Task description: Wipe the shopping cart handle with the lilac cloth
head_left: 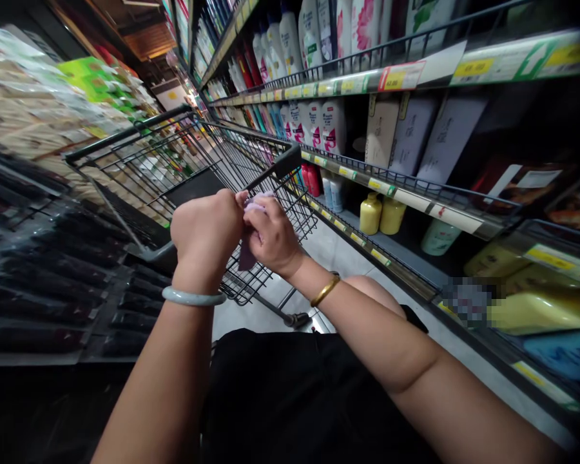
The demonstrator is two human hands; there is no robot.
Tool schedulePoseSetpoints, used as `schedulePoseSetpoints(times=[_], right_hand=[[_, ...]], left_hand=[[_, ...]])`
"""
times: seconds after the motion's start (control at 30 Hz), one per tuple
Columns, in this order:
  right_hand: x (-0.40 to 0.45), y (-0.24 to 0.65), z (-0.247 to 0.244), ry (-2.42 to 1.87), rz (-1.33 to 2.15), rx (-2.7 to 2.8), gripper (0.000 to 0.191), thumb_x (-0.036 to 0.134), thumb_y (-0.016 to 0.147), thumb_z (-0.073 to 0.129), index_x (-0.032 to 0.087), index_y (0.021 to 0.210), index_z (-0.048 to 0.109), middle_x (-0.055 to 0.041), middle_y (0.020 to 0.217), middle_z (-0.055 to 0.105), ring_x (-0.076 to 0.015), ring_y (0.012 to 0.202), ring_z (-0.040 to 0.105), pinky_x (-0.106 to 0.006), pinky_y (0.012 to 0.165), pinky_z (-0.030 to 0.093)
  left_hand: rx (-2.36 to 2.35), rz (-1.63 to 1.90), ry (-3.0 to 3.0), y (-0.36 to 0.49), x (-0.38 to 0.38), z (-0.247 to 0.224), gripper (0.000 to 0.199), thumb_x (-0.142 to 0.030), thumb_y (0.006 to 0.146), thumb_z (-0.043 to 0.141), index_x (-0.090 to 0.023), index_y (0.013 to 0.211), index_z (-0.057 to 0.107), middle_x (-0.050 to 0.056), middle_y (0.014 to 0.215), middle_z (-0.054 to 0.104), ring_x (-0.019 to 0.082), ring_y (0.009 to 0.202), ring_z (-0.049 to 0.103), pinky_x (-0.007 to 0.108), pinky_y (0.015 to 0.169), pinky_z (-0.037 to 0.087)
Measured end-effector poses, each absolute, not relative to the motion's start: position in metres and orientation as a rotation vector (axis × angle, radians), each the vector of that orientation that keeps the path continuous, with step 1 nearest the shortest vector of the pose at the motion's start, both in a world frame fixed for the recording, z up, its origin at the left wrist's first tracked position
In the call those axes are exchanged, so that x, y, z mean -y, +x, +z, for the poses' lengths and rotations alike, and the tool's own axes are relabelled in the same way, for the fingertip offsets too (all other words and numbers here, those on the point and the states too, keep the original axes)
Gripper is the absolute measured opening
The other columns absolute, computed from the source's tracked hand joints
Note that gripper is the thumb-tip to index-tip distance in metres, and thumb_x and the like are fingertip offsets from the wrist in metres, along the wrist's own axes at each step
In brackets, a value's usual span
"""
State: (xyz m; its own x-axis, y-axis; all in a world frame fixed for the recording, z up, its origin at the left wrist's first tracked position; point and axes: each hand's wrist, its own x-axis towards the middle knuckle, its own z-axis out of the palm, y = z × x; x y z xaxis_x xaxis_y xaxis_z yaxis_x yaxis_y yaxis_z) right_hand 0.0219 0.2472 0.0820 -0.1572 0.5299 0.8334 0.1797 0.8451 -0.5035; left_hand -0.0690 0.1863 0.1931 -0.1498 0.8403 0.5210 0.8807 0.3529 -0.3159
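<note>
My left hand [207, 232], with a pale bangle on the wrist, is closed in a fist with its knuckles up. Its fingers are mostly hidden, so what it grips cannot be made out. Right beside it, my right hand [275, 238] has its fingers curled around a crumpled light purple cloth [260, 198]. A dark purple flap [246, 256] hangs below, between the two hands; whether it belongs to the cloth is unclear. Both hands are in front of a dark wire shopping cart [292, 158], by its near end.
On the right, shelves [406, 187] hold shampoo bottles [332, 125], boxes [381, 129] and yellow bottles [370, 214]. Stacked packages [29, 96] line the left side, blurred. Grey floor tiles [336, 248] run between the cart and the shelves.
</note>
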Motion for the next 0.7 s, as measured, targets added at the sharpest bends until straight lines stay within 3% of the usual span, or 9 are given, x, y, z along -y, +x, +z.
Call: schedulePoseSetpoints(times=[0.1,0.2,0.37,0.53,0.7], right_hand=[[-0.223,0.004,0.06,-0.542,0.224,1.905,0.022,0.017,0.097,0.058,0.022,0.109,0.075,-0.0132,0.132,0.062,-0.0282,0.121,0.055,-0.048,0.112,0.05],[-0.204,-0.011,0.03,-0.4,0.081,2.101,0.025,0.024,0.103,0.055,0.029,0.114,0.077,-0.0085,0.136,0.066,-0.0285,0.124,0.055,-0.046,0.105,0.052],[-0.184,-0.02,0.014,-0.107,-0.097,2.278,0.022,0.028,0.106,0.057,0.031,0.11,0.078,-0.004,0.132,0.07,-0.0248,0.126,0.058,-0.04,0.097,0.054],[-0.175,-0.018,0.03,-0.237,0.021,2.185,0.025,0.026,0.104,0.06,0.035,0.121,0.075,-0.0055,0.138,0.067,-0.0233,0.123,0.059,-0.04,0.103,0.055],[-0.174,-0.032,0.01,-0.174,0.106,2.242,0.037,0.022,0.102,0.064,0.034,0.136,0.069,-0.0052,0.147,0.064,-0.0226,0.133,0.06,-0.039,0.108,0.055]], left_hand=[[1.98,-0.08,-1.472,-0.075,-0.182,0.193,0.067,-0.057,0.106,0.023,-0.016,0.096,0.075,0.019,0.079,0.073,0.033,0.078,0.069,0.04,0.073,0.043],[1.99,-0.126,-1.465,-0.084,-0.178,0.191,0.068,-0.059,0.106,0.022,-0.017,0.095,0.074,0.018,0.079,0.072,0.033,0.08,0.069,0.04,0.074,0.042],[2.04,-0.11,-1.434,-0.097,-0.17,0.19,0.075,-0.063,0.105,0.017,-0.016,0.095,0.074,0.019,0.081,0.072,0.032,0.078,0.068,0.04,0.073,0.039],[2.03,0.02,-1.413,-0.095,-0.164,0.194,0.08,-0.061,0.106,0.009,-0.016,0.099,0.074,0.019,0.085,0.074,0.033,0.077,0.068,0.037,0.069,0.037],[2.059,0.02,-1.411,-0.09,-0.165,0.195,0.08,-0.06,0.105,0.009,-0.015,0.102,0.074,0.019,0.087,0.074,0.034,0.08,0.068,0.037,0.069,0.036]])
